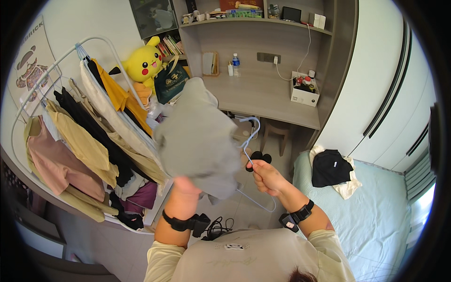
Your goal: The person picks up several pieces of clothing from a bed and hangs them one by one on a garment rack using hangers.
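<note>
My right hand [268, 177] grips a light blue clothes hanger [252, 135] near its neck, the hook pointing up and away. The lower end of the hanger shows below the hand, and part of it is covered by a grey garment [201, 137]. That garment hangs bunched in the air before me, slightly blurred. At its lower left edge my left hand [185, 192] holds the cloth; its fingers are blurred and mostly hidden by the fabric.
On the left stands a white clothes rack [53, 65] full of hung garments. Ahead is a desk [253, 100] bearing a white box [305, 90] of small items. A bed [366, 218] on the right carries a folded black garment [331, 168]. Black cables [220, 227] lie low before me.
</note>
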Demonstrator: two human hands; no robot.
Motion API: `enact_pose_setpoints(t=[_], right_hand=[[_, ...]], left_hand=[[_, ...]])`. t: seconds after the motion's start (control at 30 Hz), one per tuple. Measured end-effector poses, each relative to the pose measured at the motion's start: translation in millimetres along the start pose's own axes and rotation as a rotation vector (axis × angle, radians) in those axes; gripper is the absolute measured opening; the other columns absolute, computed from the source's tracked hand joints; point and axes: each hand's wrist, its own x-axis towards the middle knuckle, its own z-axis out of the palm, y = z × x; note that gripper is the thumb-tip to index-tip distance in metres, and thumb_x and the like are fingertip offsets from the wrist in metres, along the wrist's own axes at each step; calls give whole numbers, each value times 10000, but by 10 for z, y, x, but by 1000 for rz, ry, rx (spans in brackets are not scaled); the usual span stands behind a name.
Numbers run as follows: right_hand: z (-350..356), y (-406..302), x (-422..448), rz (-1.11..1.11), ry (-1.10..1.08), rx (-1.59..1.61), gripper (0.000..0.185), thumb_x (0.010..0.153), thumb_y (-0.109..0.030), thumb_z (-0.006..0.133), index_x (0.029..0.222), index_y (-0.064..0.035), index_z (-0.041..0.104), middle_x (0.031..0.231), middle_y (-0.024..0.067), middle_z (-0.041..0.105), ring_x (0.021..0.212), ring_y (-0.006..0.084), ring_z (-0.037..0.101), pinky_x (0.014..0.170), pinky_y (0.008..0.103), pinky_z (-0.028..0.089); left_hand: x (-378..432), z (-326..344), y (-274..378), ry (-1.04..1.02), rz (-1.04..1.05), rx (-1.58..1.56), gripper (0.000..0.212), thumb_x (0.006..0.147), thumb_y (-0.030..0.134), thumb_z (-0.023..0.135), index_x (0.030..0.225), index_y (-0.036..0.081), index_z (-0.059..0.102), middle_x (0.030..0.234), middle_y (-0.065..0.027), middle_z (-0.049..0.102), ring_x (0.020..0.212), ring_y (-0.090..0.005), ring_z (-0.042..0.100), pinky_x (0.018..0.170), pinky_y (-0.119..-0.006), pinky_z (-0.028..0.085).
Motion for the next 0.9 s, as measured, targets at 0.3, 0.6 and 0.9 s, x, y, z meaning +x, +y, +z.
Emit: enact_pose_setpoints(t=[0.3, 0.6, 0.9], right_hand=[[441, 151, 25, -473, -214, -515, 239, 977, -249, 466, 1107, -74, 565, 706, -42, 503, 611, 57, 455, 559, 213, 398], [471, -73, -175, -46, -32, -220, 195, 999, -205, 388, 1065, -62, 503, 537, -60, 295, 398, 45, 211, 353, 212, 189], [574, -174, -160, -69, -119, -247, 220, 1002, -238, 390, 1070, -66, 508, 535, -78, 286, 402, 38, 181, 366, 209, 167]], left_hand=[[-161, -1266, -607, -150, -361, 1878, 365, 886, 313, 458, 1133, 88, 605, 1187, -109, 555, 1070, -339, 543, 904, -477, 416], [-247, -962, -447, -219, -767, 2152, 342, 763, 353, 604, 1008, 123, 671, 996, -147, 661, 898, -279, 616, 803, -417, 428], [-153, -795, -428, 327, -497, 1754, 204, 815, 209, 601, 960, 80, 538, 698, -50, 585, 728, -180, 575, 720, -329, 441]])
